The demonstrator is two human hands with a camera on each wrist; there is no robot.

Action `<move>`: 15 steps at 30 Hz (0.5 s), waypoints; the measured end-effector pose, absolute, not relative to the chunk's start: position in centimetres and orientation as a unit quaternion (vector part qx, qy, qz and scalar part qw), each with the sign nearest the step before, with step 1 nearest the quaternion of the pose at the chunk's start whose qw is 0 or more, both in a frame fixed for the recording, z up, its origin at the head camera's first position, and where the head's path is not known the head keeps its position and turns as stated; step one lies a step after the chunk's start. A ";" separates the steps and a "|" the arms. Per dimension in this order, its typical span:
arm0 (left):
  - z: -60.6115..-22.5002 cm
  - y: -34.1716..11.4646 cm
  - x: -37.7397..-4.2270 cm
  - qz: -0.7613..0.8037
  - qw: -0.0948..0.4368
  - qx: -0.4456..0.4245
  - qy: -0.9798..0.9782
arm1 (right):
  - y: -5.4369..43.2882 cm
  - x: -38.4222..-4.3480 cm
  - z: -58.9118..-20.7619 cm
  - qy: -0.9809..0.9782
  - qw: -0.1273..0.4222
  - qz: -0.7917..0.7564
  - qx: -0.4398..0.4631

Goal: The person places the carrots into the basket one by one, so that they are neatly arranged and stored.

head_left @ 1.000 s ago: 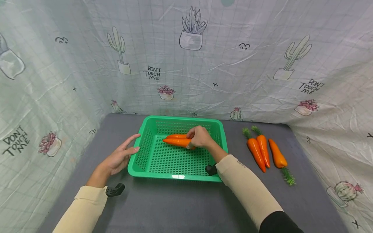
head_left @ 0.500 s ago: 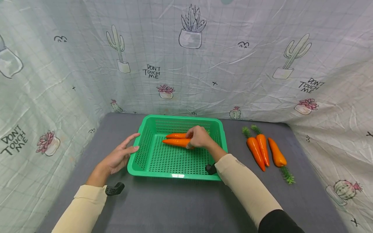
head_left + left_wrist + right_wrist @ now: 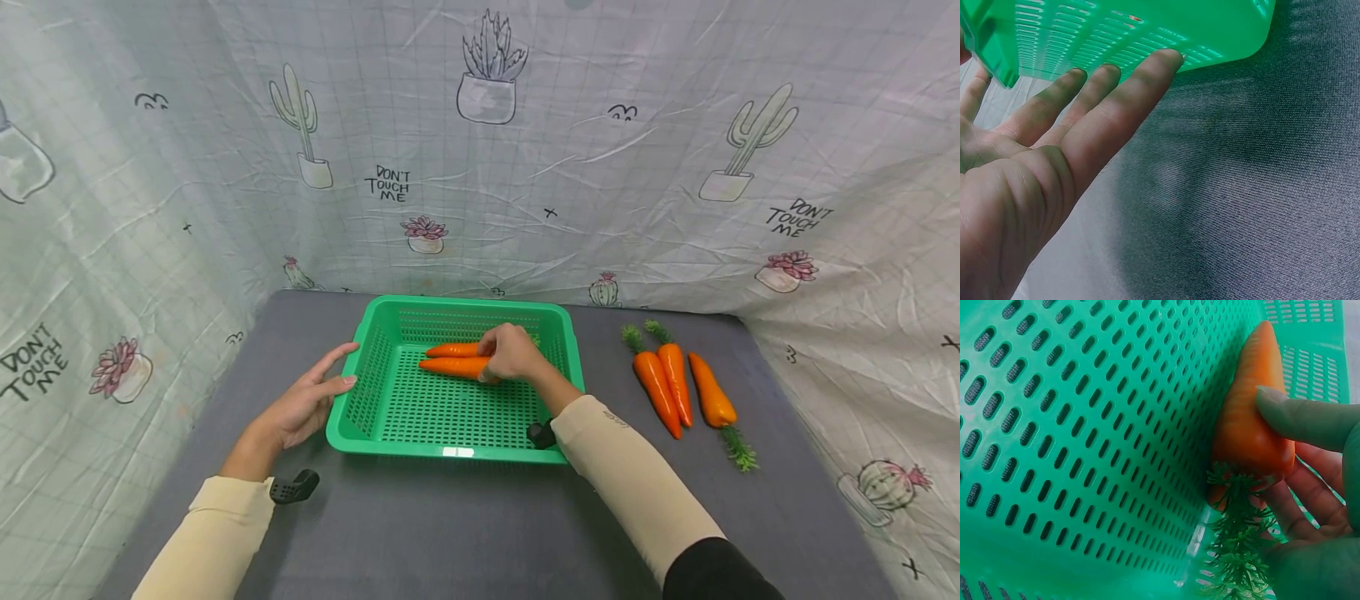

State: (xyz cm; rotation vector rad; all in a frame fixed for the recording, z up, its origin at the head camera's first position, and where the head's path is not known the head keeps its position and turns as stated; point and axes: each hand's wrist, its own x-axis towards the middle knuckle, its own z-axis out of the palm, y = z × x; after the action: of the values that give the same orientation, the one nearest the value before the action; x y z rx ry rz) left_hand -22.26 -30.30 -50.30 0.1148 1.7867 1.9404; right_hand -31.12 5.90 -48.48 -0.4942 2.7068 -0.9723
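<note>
A green slotted basket point(image 3: 397, 451) stands on the grey table. Inside, two orange carrots lie side by side, tips to the left: a nearer carrot point(image 3: 452, 367) and a farther carrot point(image 3: 453, 350). My right hand point(image 3: 513, 353) grips the nearer carrot by its thick end and hides much of both thick ends in the head view. In the right wrist view, the thumb presses on this carrot point(image 3: 1250, 419) above its green leafy top point(image 3: 1238, 540). My left hand point(image 3: 303, 407) touches the basket's left side with fingers extended. Its fingertips meet the slotted wall point(image 3: 1091, 40) in the left wrist view.
Right of the basket lie three more carrots: a leafy carrot point(image 3: 654, 390), another beside it point(image 3: 676, 385), and one turned the other way point(image 3: 711, 392). A cactus-print curtain point(image 3: 570, 167) rises behind and at both sides of the table point(image 3: 450, 533).
</note>
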 end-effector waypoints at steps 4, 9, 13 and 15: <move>-50.2 -30.3 -22.2 0.713 0.249 0.044 0.654 | 5.8 -31.1 -48.4 0.924 0.111 -0.328 -0.165; -50.1 -30.3 -22.2 0.713 0.249 0.044 0.654 | 5.7 -31.0 -48.3 0.927 0.108 -0.319 -0.161; -50.0 -30.2 -22.2 0.710 0.247 0.044 0.658 | 5.7 -30.9 -48.2 0.930 0.110 -0.312 -0.163; -50.0 -30.2 -22.1 0.708 0.246 0.045 0.660 | 5.7 -30.9 -48.2 0.930 0.113 -0.310 -0.164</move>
State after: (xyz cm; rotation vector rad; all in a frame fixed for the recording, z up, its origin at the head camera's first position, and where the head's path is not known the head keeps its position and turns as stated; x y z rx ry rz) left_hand -22.14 -30.22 -50.04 0.1218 1.8004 1.9326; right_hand -30.94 5.71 -48.23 -0.4809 2.7285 -0.9082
